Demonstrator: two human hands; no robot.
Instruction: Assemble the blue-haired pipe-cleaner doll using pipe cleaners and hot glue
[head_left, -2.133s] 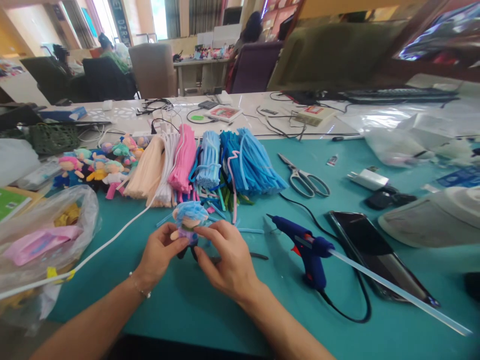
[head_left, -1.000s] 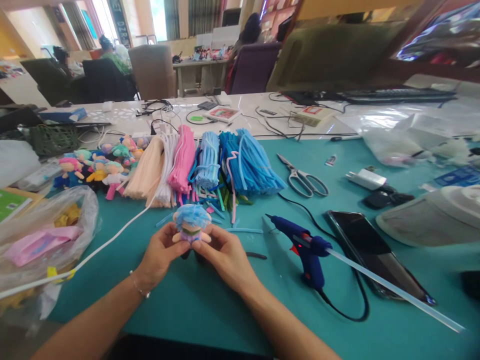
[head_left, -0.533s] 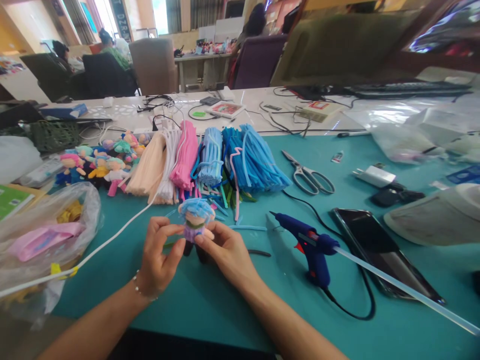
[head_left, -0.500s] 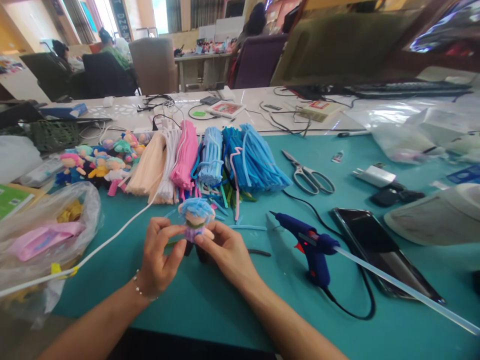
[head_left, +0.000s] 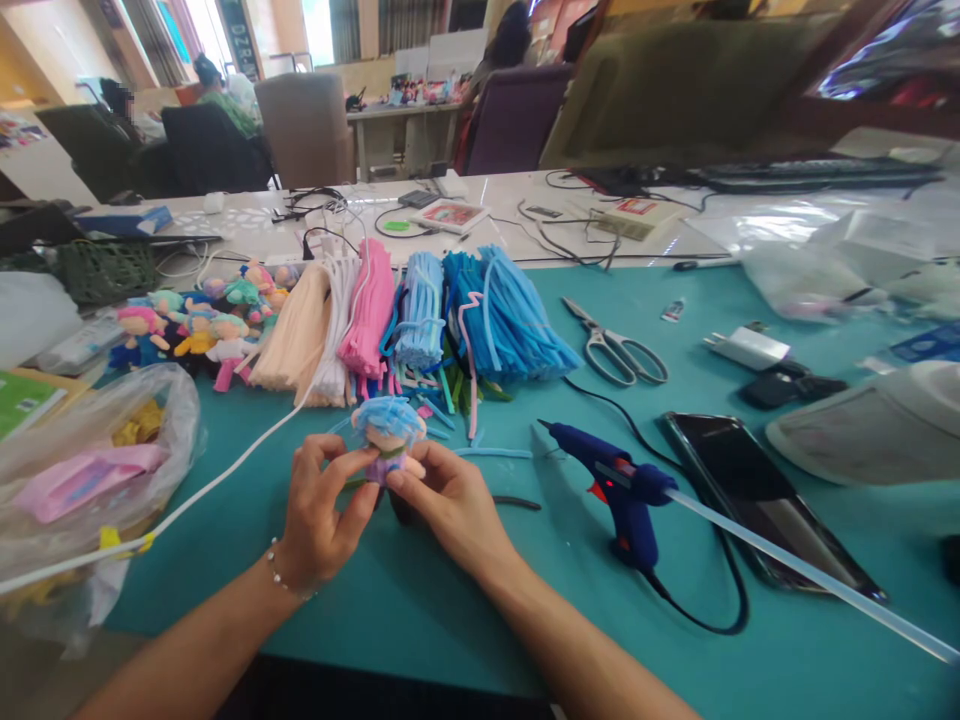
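A small doll (head_left: 388, 426) with light-blue fuzzy hair, a lilac body and dark legs is held upright just above the green mat (head_left: 315, 620). My right hand (head_left: 454, 500) grips its right side between thumb and fingers. On the other side, my left hand (head_left: 326, 510) has its index finger at the doll's neck and its thumb against the body. Fingers cover part of the body and legs. Behind the doll lie bundles of pipe cleaners: peach (head_left: 296, 330), pink (head_left: 367, 315), light blue (head_left: 421, 310) and darker blue (head_left: 517, 320).
A blue glue gun (head_left: 611, 480) with a long glue stick lies right of my hands, near a phone (head_left: 765, 500) and scissors (head_left: 615, 345). Several finished dolls (head_left: 225, 335) sit at back left, behind a plastic bag (head_left: 97, 480). A white cable (head_left: 240, 460) crosses the left side.
My left index finger and thumb have shifted slightly onto the doll's neck and body. The doll has moved a little to the left; my right hand keeps its grip.
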